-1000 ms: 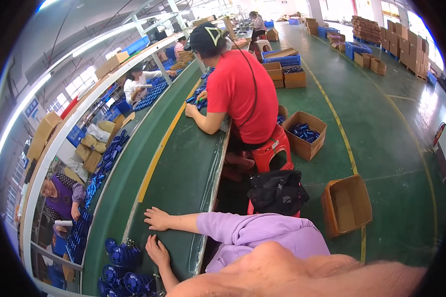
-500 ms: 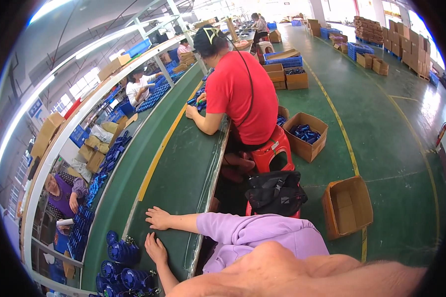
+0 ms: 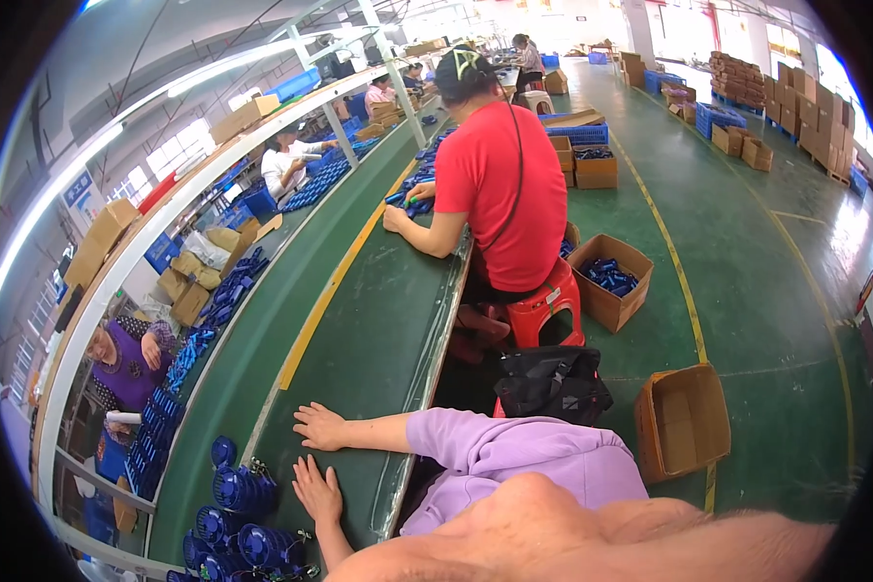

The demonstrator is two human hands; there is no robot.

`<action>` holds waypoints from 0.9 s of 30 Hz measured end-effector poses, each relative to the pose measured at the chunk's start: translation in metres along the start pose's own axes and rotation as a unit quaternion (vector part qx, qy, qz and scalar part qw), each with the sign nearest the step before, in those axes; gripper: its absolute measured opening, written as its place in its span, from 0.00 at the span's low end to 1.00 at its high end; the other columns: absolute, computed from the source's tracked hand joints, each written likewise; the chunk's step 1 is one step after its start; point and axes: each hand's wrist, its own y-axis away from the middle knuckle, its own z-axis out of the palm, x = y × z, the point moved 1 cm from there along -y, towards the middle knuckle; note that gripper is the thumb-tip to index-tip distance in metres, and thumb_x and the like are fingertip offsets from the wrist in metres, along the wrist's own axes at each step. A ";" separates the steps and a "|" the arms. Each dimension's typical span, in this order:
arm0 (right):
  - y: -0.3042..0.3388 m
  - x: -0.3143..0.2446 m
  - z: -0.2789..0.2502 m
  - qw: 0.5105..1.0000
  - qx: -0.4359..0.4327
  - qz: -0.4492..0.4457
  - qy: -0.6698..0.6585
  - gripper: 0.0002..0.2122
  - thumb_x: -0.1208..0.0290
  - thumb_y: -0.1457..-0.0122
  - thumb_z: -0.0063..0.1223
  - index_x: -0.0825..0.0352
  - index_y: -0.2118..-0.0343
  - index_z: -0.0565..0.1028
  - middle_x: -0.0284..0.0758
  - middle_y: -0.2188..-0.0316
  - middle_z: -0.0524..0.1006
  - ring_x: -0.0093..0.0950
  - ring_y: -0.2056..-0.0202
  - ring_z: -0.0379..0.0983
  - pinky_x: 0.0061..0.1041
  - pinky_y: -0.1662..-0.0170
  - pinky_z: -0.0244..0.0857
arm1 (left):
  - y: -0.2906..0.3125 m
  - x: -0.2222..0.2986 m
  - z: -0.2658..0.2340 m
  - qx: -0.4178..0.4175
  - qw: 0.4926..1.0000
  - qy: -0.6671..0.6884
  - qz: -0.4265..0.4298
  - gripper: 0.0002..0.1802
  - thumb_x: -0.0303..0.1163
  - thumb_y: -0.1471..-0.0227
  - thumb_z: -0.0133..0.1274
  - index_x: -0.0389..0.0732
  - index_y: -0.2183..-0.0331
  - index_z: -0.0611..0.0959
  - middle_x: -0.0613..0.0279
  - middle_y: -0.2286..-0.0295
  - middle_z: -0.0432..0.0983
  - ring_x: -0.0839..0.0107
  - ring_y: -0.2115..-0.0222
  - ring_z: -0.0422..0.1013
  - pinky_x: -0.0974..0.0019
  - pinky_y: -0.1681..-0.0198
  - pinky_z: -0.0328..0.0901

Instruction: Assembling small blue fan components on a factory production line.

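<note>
My right hand [image 3: 322, 427] lies flat on the dark green work surface [image 3: 388, 330], fingers apart, at the end of a purple sleeve [image 3: 475, 441]. Just below it in view, my left hand [image 3: 318, 493] rests palm down with its fingers spread. Neither hand holds anything. Left of my left hand, close but apart from it, stand several round blue fan units [image 3: 245, 490] with grilles, some of them stacked. Thin wires show at their tops.
A co-worker in a red shirt [image 3: 504, 194] handles blue parts farther along the bench. Across the green belt [image 3: 262, 320], other people sit by rows of blue parts [image 3: 155, 436]. A black bag [image 3: 553, 380] and an open carton [image 3: 687, 422] are at the right.
The view has shifted slightly, so the scene sits a little more to the right. My hands stay flat on the surface. Across the belt, the purple-vested person's hand has lifted.
</note>
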 end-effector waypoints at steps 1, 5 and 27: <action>0.001 0.004 0.002 1.000 -0.004 0.001 0.001 0.22 0.55 0.44 0.51 0.63 0.50 0.71 0.44 0.42 0.63 0.41 0.38 0.52 0.45 0.36 0.43 | 0.001 0.006 -0.002 -0.002 1.000 0.003 -0.001 0.31 0.44 0.43 0.46 0.39 0.42 0.64 0.49 0.40 0.54 0.54 0.37 0.47 0.48 0.36 0.41; -0.005 0.001 0.001 0.998 0.025 -0.028 0.057 0.20 0.56 0.47 0.55 0.63 0.55 0.73 0.43 0.50 0.68 0.41 0.44 0.59 0.43 0.45 0.53 | 0.006 0.004 -0.002 -0.017 1.000 0.001 -0.002 0.34 0.45 0.44 0.47 0.39 0.41 0.62 0.48 0.39 0.52 0.54 0.37 0.44 0.48 0.36 0.38; -0.107 -0.031 0.056 0.976 0.083 -0.049 -0.197 0.09 0.70 0.55 0.60 0.62 0.70 0.75 0.34 0.60 0.72 0.35 0.53 0.63 0.38 0.52 0.57 | 0.007 0.091 -0.173 0.152 0.983 -0.004 -0.101 0.08 0.30 0.55 0.50 0.41 0.79 0.69 0.64 0.81 0.61 0.67 0.80 0.62 0.67 0.78 0.58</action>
